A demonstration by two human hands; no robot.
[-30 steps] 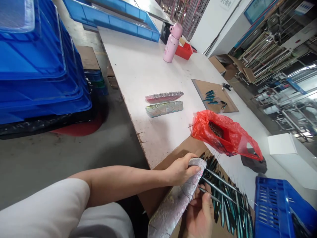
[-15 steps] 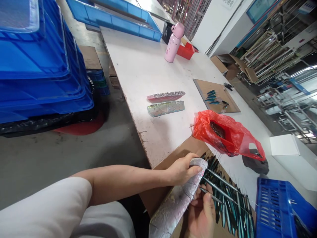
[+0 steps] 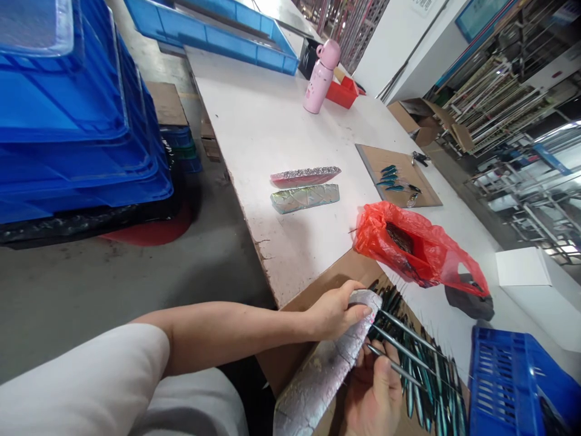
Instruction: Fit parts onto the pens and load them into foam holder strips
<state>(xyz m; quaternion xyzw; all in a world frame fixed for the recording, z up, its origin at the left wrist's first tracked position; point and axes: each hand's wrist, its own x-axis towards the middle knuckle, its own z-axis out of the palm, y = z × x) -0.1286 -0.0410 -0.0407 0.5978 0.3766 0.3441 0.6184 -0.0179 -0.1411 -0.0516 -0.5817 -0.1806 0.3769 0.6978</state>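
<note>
My left hand (image 3: 338, 312) is closed around the upper end of a long block wrapped in crinkled silver film (image 3: 324, 369), thumb on its face. Two slim dark metallic-looking sticks (image 3: 403, 348) stand out from the block's right edge, side by side. Below them, the fingers and thumb of my right hand (image 3: 374, 399) pinch a third slim dark stick (image 3: 408, 374). Its near end is close to the block's edge; whether it is fixed there I cannot tell. Beneath lie many similar blue-green tapered pieces (image 3: 415, 399) on brown cardboard (image 3: 313, 290).
A red plastic bag (image 3: 381, 233) lies beyond my hands, with a blue crate (image 3: 499, 375) to the right. Two shiny wrapped blocks (image 3: 306, 198), a board with small blue pieces (image 3: 372, 160) and a pink bottle (image 3: 318, 85) occupy the white table. Blue bins (image 3: 82, 169) are stacked at left.
My right hand has shifted slightly to the right along the third stick, and more of that stick shows past my thumb. The left hand and the silver block stay almost still.
</note>
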